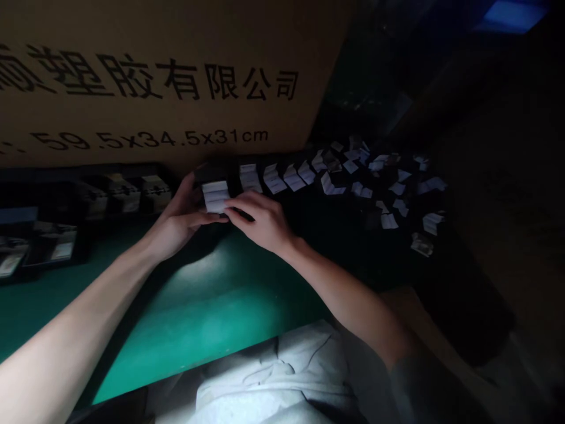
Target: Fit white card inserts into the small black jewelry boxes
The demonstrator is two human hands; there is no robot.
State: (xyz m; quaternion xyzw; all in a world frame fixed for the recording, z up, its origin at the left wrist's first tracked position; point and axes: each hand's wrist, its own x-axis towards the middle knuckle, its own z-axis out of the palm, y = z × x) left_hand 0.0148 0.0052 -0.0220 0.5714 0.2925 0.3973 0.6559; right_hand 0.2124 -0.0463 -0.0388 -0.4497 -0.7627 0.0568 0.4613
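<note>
My left hand (176, 224) is closed around the side of a small dark box (210, 172), its thumb along the near edge. A white folded paper slip (215, 194) with creases across it lies against the front of that box. The fingers of my right hand (262, 221) are pinched at the slip's lower right corner. Just right of the box, another creased slip (251, 178) stands in a row of similar papers. How far the held slip sits inside the box is hard to see in the dim light.
A large cardboard box (168, 112) with printed lettering stands behind. Several dark boxes with pale inserts (156, 191) line the left side of the green table (212, 312). Many loose folded papers (388, 221) are scattered to the right. Grey cloth (282, 377) lies below the table's near edge.
</note>
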